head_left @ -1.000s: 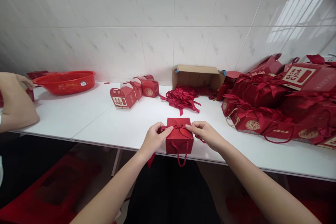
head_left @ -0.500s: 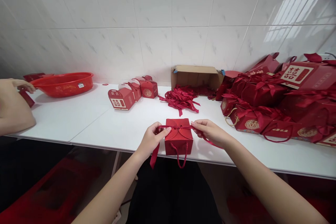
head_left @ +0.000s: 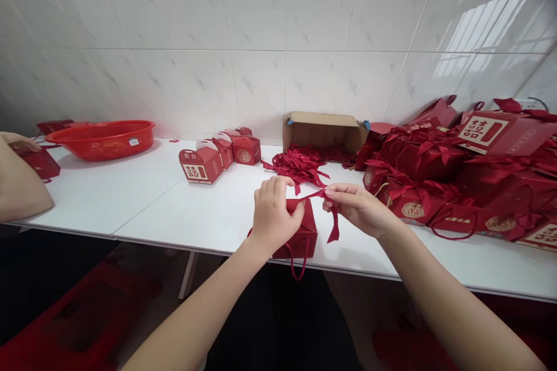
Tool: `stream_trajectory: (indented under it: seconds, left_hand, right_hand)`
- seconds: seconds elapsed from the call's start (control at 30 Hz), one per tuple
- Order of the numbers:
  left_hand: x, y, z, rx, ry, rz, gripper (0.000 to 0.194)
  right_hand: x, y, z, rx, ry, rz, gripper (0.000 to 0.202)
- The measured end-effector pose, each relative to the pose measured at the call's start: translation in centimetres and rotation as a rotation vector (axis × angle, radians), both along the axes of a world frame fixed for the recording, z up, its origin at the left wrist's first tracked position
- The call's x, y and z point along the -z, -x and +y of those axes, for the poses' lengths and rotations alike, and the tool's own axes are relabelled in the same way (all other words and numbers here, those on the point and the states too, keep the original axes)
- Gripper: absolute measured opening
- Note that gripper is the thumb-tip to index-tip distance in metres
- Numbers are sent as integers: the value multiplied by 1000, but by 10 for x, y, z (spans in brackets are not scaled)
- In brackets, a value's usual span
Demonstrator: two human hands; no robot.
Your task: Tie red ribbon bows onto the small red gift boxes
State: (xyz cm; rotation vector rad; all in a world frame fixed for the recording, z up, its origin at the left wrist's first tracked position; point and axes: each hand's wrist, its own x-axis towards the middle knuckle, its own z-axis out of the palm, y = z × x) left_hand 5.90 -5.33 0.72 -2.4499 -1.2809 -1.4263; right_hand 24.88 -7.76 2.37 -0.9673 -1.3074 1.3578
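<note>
A small red gift box point(head_left: 307, 226) stands at the table's front edge, its rope handle hanging over the front. My left hand point(head_left: 278, 208) is over the box's left part and hides much of its top; thumb and fingers are apart, and whether ribbon lies under the palm is hidden. Just right of the box, my right hand point(head_left: 354, 203) pinches a red ribbon point(head_left: 334, 226), whose tail hangs down. The ribbon runs from those fingertips back towards the box top.
Red ribbons point(head_left: 298, 165) lie before an open cardboard box point(head_left: 326, 120). Several small boxes point(head_left: 202, 165) stand left of them. Many ribboned boxes point(head_left: 435, 162) are piled right. A red basin point(head_left: 104, 142) and another person's arm point(head_left: 21, 185) are at left.
My left hand has moved right and up over the box top. The right hand has risen slightly with the ribbon, whose tail now hangs down. At left, the other person's hand has shifted, showing a red box.
</note>
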Motion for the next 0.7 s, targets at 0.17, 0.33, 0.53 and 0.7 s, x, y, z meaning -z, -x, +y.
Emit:
stream_trajectory:
  seconds: [0.17, 0.33, 0.53, 0.7]
  left_hand:
    - [4, 3, 7, -38, 6, -134, 31]
    - [3, 1, 0, -9, 108, -126, 26]
    - [2, 18, 4, 152, 398, -290, 19]
    - [26, 38, 25, 7, 515, -376, 28]
  right_hand:
    - [7, 2, 0, 101, -64, -316, 28]
    - [16, 25, 10, 13, -169, -335, 34]
    - [30, 37, 17, 49, -173, -206, 29]
    - [32, 39, 14, 6, -257, -210, 30]
